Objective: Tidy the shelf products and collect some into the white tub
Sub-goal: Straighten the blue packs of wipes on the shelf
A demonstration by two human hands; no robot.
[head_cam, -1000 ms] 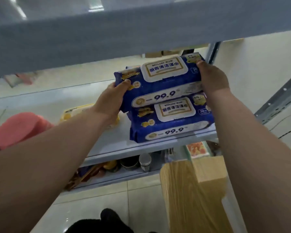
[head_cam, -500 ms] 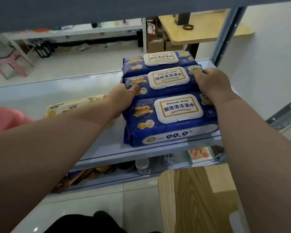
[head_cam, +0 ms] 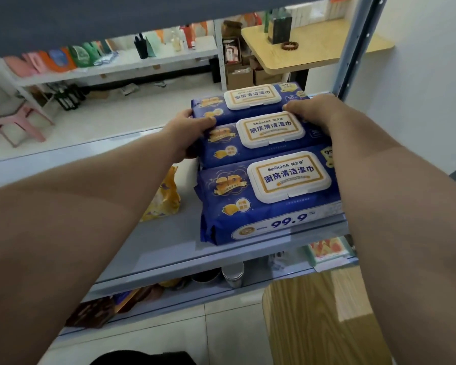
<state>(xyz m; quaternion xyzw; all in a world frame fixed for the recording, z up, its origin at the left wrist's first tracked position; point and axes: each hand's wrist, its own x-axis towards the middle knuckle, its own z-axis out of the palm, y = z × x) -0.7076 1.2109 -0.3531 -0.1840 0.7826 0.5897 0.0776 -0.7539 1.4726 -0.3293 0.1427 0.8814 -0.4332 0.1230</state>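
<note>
- Subject: three blue wipe packs lie in a row on the right side of the shelf (head_cam: 169, 248), lids up. They are the near pack (head_cam: 269, 204), the middle pack (head_cam: 261, 151) and the far pack (head_cam: 211, 108).
- Left grip (head_cam: 187, 135): closed round the left end of the middle pack, thumb on top. The fingers beneath are hidden.
- Right grip (head_cam: 315, 114): fingers curled over the right end of the same pack, close against the far pack.
- Middle pack: its near edge overlaps the far edge of the near pack. It cannot be told whether it rests there or is held clear.
- Near pack: sits at the shelf's front lip, square to it.
- Yellow pack (head_cam: 166, 196): stands just left of the near pack, partly hidden by the left forearm.
- White tub: not in view.
- Step in hand, as judged: seating the middle pack square in the row.
- Recommended: hold both ends level, since a soft pack is likely to sag. Lower it flat between its neighbours and line its left edge up with theirs.
- Risk: a push toward the near side could nudge the near pack over the front lip. Press down rather than forward, and let go only once the pack lies flat.
</note>
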